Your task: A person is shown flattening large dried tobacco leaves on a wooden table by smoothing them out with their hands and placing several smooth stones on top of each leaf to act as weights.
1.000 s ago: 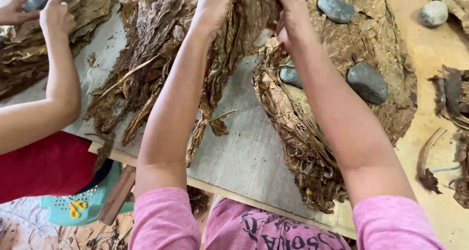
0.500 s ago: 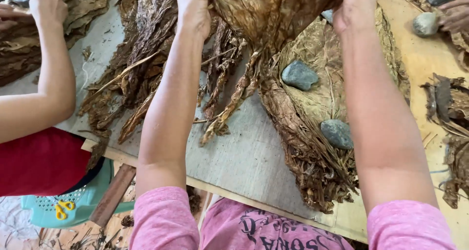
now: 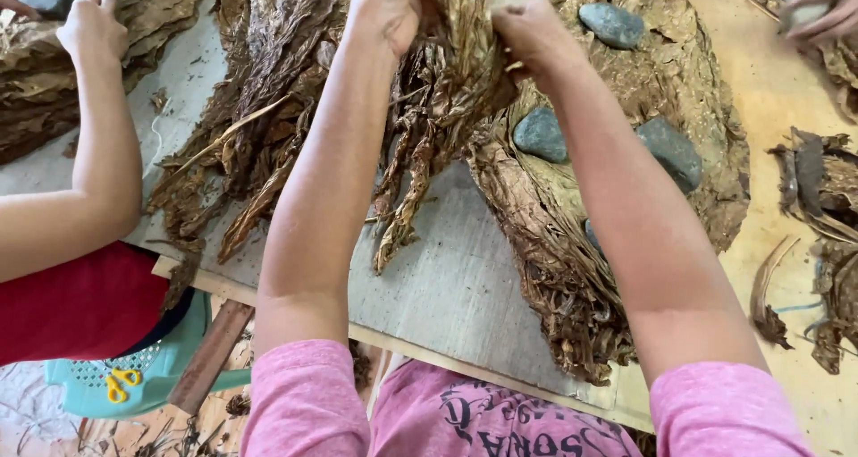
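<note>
A bundle of dried brown leaves (image 3: 447, 73) is hanging in the air over the far middle of the table (image 3: 456, 287), its crinkled tips trailing down toward the grey board. The person's left hand (image 3: 389, 10) is clenching the bundle's top in a closed grip. The right hand (image 3: 536, 37) is pinching the same bundle from the right side, fingers closed on a leaf edge. Both forearms are reaching away from pink sleeves at the near edge.

To the right of the bundle, a flattened stack of leaves (image 3: 581, 260) is lying on the table, with smooth grey stones (image 3: 540, 135) resting on top of it. To the left, a loose pile of leaves (image 3: 250, 126) is spreading across the board.

At the far left, another person's hand (image 3: 89, 24) is pressing on a separate heap. At the far right corner, a third hand (image 3: 818, 10) is touching a stone. A teal stool (image 3: 152, 377) is standing near the left, below the table edge.
</note>
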